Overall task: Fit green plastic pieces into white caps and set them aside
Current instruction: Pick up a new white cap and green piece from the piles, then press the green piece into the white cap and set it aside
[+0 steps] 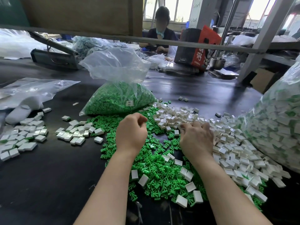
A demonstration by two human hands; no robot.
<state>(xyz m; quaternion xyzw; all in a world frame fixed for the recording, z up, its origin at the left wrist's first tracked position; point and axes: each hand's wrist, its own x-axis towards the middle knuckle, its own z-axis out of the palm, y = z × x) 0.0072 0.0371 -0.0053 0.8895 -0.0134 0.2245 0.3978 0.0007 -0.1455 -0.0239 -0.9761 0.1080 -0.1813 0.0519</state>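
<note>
A heap of loose green plastic pieces [155, 174] covers the dark table in front of me. To its right lies a spread of empty white caps [233, 153]. My left hand [131, 132] hovers over the green heap with its fingers curled; whether it holds a piece is hidden. My right hand [196, 138] lies palm down at the edge of the white caps, fingers bent into them. Finished caps [24, 137] lie in groups at the left.
A clear bag of green pieces [120, 98] stands behind the heap. A large bag of filled caps [276, 124] fills the right side. Flat plastic bags [32, 91] lie at the left. A person sits across the table behind a metal bar [146, 40].
</note>
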